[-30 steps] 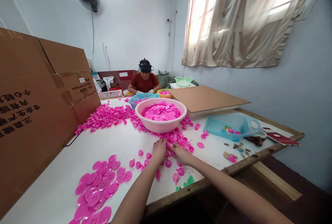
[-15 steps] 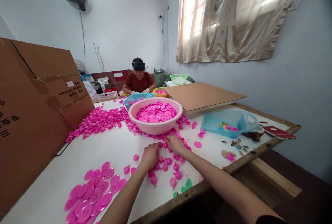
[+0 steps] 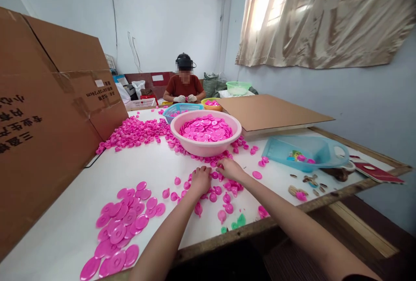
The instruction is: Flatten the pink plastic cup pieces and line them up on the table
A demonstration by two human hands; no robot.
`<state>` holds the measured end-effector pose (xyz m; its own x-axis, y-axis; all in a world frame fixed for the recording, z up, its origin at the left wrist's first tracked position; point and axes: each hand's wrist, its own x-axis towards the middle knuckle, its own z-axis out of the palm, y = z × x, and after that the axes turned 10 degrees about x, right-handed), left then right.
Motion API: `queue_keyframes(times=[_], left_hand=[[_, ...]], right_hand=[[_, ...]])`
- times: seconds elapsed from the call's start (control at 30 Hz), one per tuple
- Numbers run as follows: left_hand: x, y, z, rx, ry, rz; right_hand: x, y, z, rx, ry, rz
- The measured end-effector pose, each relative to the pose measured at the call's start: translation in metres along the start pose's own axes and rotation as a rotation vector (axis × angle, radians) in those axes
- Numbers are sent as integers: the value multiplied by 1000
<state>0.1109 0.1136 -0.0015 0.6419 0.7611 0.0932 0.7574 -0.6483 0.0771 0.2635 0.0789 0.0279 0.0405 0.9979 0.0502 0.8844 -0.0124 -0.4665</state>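
My left hand [image 3: 201, 181] lies palm down over small round pink plastic pieces with stubby tips [image 3: 212, 197], its fingers reaching forward and slightly apart. Just to its right, my right hand [image 3: 231, 169] has curled fingers at the same scatter, closed near the front of the pink basin [image 3: 206, 148]. What sits between its fingertips is too small and covered to make out. The basin is heaped with flat pink discs [image 3: 208, 128]. More pink discs [image 3: 128, 218] lie in a loose spread on the white tabletop, left of my left forearm.
A large cardboard box [image 3: 65, 94] stands at the left beside a pink heap [image 3: 139, 133]. A cardboard sheet [image 3: 276, 112] and a blue tray [image 3: 276, 155] are at the right. Green pieces [image 3: 239, 221] lie by the wooden edge. A gloved co-worker [image 3: 184, 86] sits opposite, behind a blue basket [image 3: 172, 112].
The view has tilted down and shifted left, so things sit higher and further right. My hands stay among the small pink pieces. The co-worker's gloved hands have come together around something pink.
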Motion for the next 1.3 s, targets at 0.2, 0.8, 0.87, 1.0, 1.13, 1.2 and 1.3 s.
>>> queue_keyframes(times=[0.2,0.8,0.87,1.0,1.13,1.2,1.3], left_hand=[[-24,-14,-8,-47,33,34],[-72,-38,-9,17,89,-281],[-74,-35,-12,27,166,-289],[-82,-42,-14,11,251,-295],[-83,-55,-12,-79,296,-309],[-80,-57,-12,-110,269,-275],[-76,-55,-10,-89,207,-276]], right_hand=[[-10,-7,17,-63,-118,68],[3,-46,31,220,99,-93],[18,-64,39,196,77,-146],[32,-86,56,169,23,-119],[26,-93,65,261,-20,-126],[23,-92,64,323,-66,-131],[24,-79,51,270,-5,-78]])
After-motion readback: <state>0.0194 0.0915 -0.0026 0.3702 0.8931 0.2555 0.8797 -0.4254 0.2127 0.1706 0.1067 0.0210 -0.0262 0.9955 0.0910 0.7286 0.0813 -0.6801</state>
